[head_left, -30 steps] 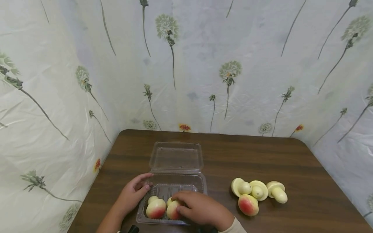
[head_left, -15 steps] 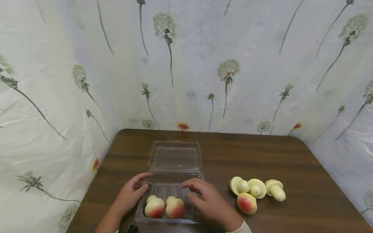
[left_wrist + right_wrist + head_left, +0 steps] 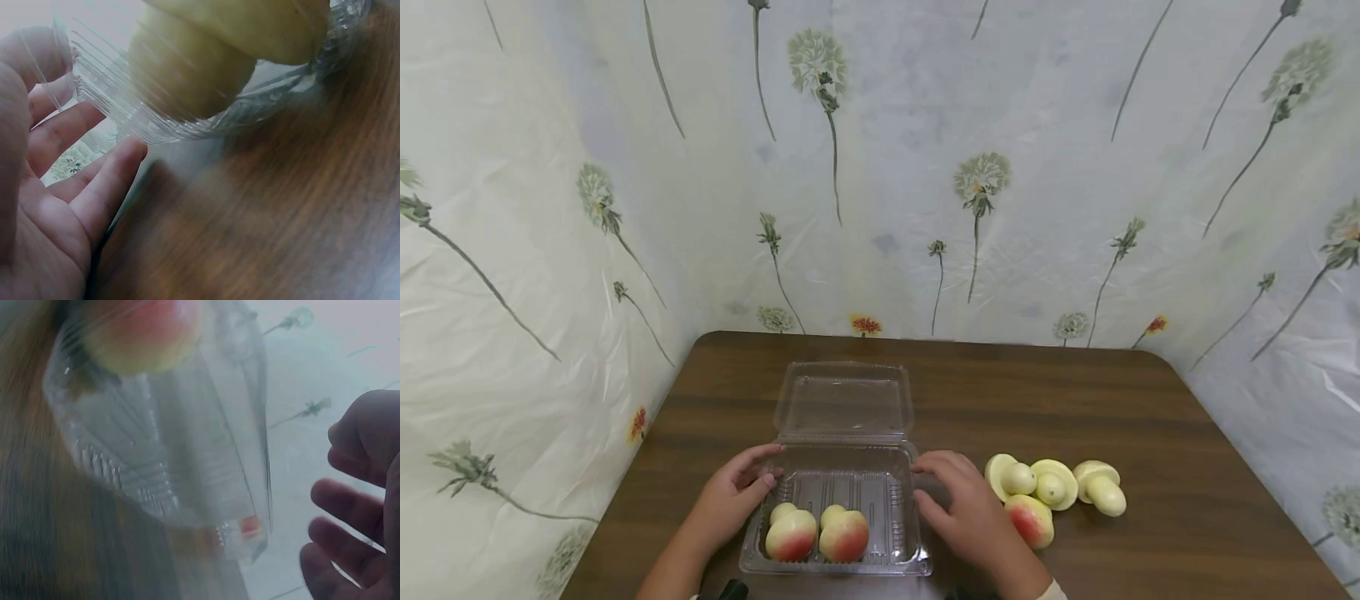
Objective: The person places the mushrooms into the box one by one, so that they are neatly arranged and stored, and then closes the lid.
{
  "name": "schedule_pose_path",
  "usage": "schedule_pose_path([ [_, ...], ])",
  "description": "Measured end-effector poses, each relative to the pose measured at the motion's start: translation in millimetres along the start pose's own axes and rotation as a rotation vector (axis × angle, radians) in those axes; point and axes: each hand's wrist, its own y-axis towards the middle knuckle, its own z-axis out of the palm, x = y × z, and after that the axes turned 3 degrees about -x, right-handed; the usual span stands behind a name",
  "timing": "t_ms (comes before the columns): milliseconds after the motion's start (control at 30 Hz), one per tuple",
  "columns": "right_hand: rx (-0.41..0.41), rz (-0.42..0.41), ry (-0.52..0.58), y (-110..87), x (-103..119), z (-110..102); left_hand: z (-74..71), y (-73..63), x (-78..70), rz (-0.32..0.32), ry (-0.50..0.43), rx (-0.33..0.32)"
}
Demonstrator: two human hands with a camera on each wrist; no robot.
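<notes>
A clear plastic clamshell container (image 3: 880,479) sits on the table with its lid (image 3: 844,402) folded back. Inside, two toy-like mushrooms, one on the left (image 3: 792,536) and one beside it (image 3: 845,536), show pale yellow caps blushed red, side by side at the near left. My left hand (image 3: 727,506) holds the container's left rim; in the left wrist view its fingertips (image 3: 134,147) touch the plastic wall. At the right rim my right hand (image 3: 962,512) has loosely bent fingers, which the right wrist view shows apart from the container with nothing in them.
Right of the container, several more mushrooms lie grouped: a red-blushed one (image 3: 1032,521) in front, pale ones such as the rightmost (image 3: 1101,487) behind it. The brown wooden table (image 3: 1037,392) meets a dandelion-print curtain (image 3: 880,167) at the back and left.
My right hand let go of the right-hand mushroom in the container, then moved right to the container's right rim. My left hand stays at the left rim.
</notes>
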Motion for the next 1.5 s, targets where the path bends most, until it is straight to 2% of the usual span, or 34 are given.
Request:
schedule_pose_path([
  [133, -0.039, -0.067, -0.104, -3.5, -5, -4, 0.9, -2.0, -1.2, -0.014, -0.006, 0.0],
  [267, -0.073, -0.054, -0.209, -8.8, -11, -11, 1.7, -2.4, -2.1, -0.014, -0.011, 0.0],
  [433, -0.133, 0.037, -0.303, -17.5, -17, -20, 1.5, -1.3, -2.5, -0.006, -0.014, 0.001],
  [600, -0.191, 0.163, -0.32, -25.6, -21, -27, 1.2, -0.2, -2.6, -0.006, -0.011, 0.007],
  [867, -0.152, 0.274, -0.346, -35.5, -21, -35, 1.8, -0.8, -3.1, -0.04, -0.015, 0.014],
  [1167, -0.137, 0.234, -0.363, -43.3, -22, -40, 0.9, -0.8, -2.5, -0.02, 0.006, -0.005],
  [1500, -0.214, 0.208, -0.371, -52.8, -26, -49, 0.0, -1.4, -1.5, -0.017, -0.003, 0.002],
])
